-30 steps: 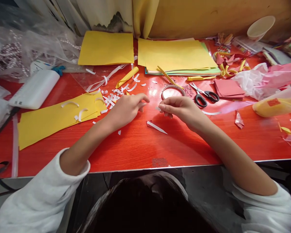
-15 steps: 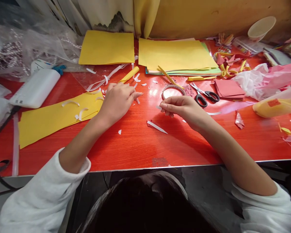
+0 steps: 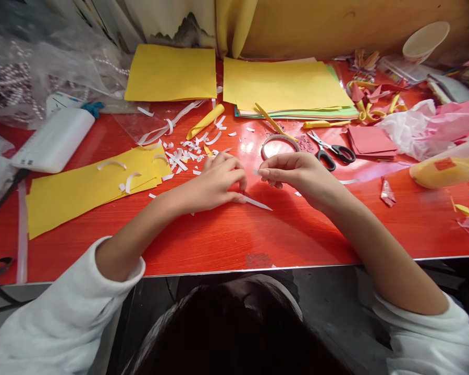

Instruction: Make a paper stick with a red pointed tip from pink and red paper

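Note:
My right hand [image 3: 287, 171] pinches a small whitish piece of tape [image 3: 256, 172] between thumb and fingertips, above the table. Just behind it lies a roll of tape [image 3: 263, 151], its near side covered by my fingers. My left hand [image 3: 221, 182] is low over the table, thumb and index finger closed at the left end of a narrow pointed white strip [image 3: 260, 202]. The strip's left end, with a dark red folded edge, is hidden under those fingertips. Scattered white paper scraps [image 3: 180, 162] lie behind my left wrist. Black-handled scissors [image 3: 330, 151] rest right of the roll.
Yellow sheets [image 3: 172, 73] and a paper stack [image 3: 281, 86] line the back of the red table [image 3: 203, 239]. Yellow strips [image 3: 82, 182] and a white device [image 3: 54, 140] are left. Red paper squares [image 3: 371, 141], crumpled wrapping [image 3: 406, 127] and a white cup [image 3: 426, 41] stand right.
My left hand has moved right and toward me, from the scraps to the white strip, uncovering the pile of scraps. My right hand stays in place with its tape piece.

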Demonstrator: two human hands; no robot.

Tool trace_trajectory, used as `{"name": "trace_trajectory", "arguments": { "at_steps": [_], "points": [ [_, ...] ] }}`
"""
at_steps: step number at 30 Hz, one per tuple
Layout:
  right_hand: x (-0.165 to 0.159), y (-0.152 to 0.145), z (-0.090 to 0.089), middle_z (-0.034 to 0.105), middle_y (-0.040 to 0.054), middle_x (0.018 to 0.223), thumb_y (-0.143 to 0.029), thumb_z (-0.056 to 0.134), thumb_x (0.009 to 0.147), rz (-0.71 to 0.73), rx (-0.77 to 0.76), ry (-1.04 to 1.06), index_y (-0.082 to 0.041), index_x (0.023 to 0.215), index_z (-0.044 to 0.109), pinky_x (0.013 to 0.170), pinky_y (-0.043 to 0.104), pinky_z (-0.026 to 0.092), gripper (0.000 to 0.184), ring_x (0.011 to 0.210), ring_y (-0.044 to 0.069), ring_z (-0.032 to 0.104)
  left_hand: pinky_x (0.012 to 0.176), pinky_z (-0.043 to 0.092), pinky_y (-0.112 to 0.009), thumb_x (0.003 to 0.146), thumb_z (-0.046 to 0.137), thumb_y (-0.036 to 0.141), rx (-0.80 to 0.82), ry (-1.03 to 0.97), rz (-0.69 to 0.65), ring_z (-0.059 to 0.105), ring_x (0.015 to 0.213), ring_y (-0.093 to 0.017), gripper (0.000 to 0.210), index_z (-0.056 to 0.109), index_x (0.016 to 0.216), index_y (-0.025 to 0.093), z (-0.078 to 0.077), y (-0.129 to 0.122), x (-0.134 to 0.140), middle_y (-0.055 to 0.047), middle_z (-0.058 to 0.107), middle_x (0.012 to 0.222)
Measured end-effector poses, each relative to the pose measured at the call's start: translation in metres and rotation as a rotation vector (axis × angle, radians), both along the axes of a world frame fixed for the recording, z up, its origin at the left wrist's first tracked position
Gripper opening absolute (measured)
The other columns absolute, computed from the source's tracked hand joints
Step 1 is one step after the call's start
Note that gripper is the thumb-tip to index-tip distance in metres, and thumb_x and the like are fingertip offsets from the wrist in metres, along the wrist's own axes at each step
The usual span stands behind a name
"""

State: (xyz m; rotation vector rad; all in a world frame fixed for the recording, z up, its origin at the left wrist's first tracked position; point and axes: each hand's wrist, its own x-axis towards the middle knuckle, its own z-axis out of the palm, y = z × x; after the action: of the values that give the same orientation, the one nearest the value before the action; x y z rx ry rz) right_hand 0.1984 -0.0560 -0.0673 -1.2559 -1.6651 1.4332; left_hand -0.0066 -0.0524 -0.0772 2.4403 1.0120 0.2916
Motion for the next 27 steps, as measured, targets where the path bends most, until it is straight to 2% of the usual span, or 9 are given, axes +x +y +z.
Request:
{"name": "trace_trajectory", "arguments": {
  "at_steps": [2, 5, 8, 11, 18, 23, 27],
  "points": [
    [0.000, -0.001, 0.000, 0.057, 0.0017, 0.064, -0.042, 0.072, 0.071, 0.016, 0.012, -0.006, -0.017, 0.068, 0.064, 0.054, 0.027, 0.036, 0.026, 0.058, 0.010, 0.046, 0.092, 0.035, -0.040, 0.080, 0.061, 0.028, -0.060, -0.042, 0.072, 0.049, 0.096, -0.021, 0.011, 0.059, 0.080, 0.017, 0.001, -0.002, 0.003, -0.004, 0.059, 0.092],
    [-0.002, -0.003, 0.000, 0.055, 0.0014, 0.068, -0.045, 0.068, 0.074, 0.043, 0.076, -0.021, -0.017, 0.070, 0.062, 0.057, 0.027, 0.036, 0.029, 0.061, 0.010, 0.046, 0.074, 0.041, -0.029, 0.081, 0.058, 0.025, -0.277, -0.173, 0.219, 0.055, 0.077, -0.015, 0.011, 0.061, 0.086, 0.016, 0.005, -0.003, 0.005, -0.002, 0.063, 0.081],
    [-0.002, -0.003, -0.002, 0.056, 0.0026, 0.076, -0.048, 0.065, 0.076, 0.045, 0.179, -0.070, -0.016, 0.073, 0.063, 0.062, 0.027, 0.036, 0.032, 0.069, 0.012, 0.048, 0.066, 0.042, -0.024, 0.081, 0.057, 0.029, -0.432, -0.280, 0.300, 0.058, 0.073, -0.013, 0.021, 0.064, 0.093, 0.014, 0.006, -0.003, 0.007, -0.003, 0.067, 0.081],
    [-0.002, -0.002, -0.005, 0.057, 0.0039, 0.080, -0.051, 0.062, 0.077, 0.029, 0.228, -0.113, -0.016, 0.074, 0.063, 0.064, 0.028, 0.036, 0.035, 0.073, 0.013, 0.048, 0.067, 0.045, -0.023, 0.082, 0.056, 0.028, -0.500, -0.317, 0.305, 0.059, 0.071, -0.012, 0.024, 0.067, 0.095, 0.011, 0.007, -0.003, 0.009, -0.005, 0.068, 0.081],
    [-0.005, -0.002, -0.011, 0.058, 0.0037, 0.081, -0.050, 0.061, 0.079, 0.051, 0.199, -0.129, -0.016, 0.075, 0.062, 0.067, 0.029, 0.038, 0.033, 0.075, 0.014, 0.052, 0.067, 0.049, -0.023, 0.086, 0.049, 0.018, -0.704, -0.369, 0.295, 0.060, 0.063, -0.009, 0.027, 0.066, 0.106, 0.009, 0.008, -0.004, 0.012, -0.005, 0.067, 0.078],
    [-0.005, -0.001, -0.014, 0.058, 0.0044, 0.083, -0.048, 0.059, 0.081, 0.034, 0.256, -0.185, -0.016, 0.076, 0.062, 0.067, 0.028, 0.037, 0.033, 0.076, 0.015, 0.052, 0.075, 0.050, -0.023, 0.085, 0.052, 0.015, -0.781, -0.465, 0.239, 0.064, 0.070, -0.009, 0.029, 0.065, 0.111, 0.012, 0.002, -0.003, 0.008, -0.005, 0.069, 0.083],
    [-0.006, -0.002, -0.012, 0.058, 0.0045, 0.083, -0.047, 0.060, 0.080, 0.038, 0.263, -0.193, -0.016, 0.076, 0.063, 0.067, 0.029, 0.038, 0.031, 0.076, 0.015, 0.052, 0.079, 0.051, -0.025, 0.084, 0.053, 0.016, -0.830, -0.496, 0.257, 0.065, 0.074, -0.009, 0.029, 0.065, 0.110, 0.012, 0.002, -0.003, 0.008, -0.006, 0.070, 0.089]
  ]
}}
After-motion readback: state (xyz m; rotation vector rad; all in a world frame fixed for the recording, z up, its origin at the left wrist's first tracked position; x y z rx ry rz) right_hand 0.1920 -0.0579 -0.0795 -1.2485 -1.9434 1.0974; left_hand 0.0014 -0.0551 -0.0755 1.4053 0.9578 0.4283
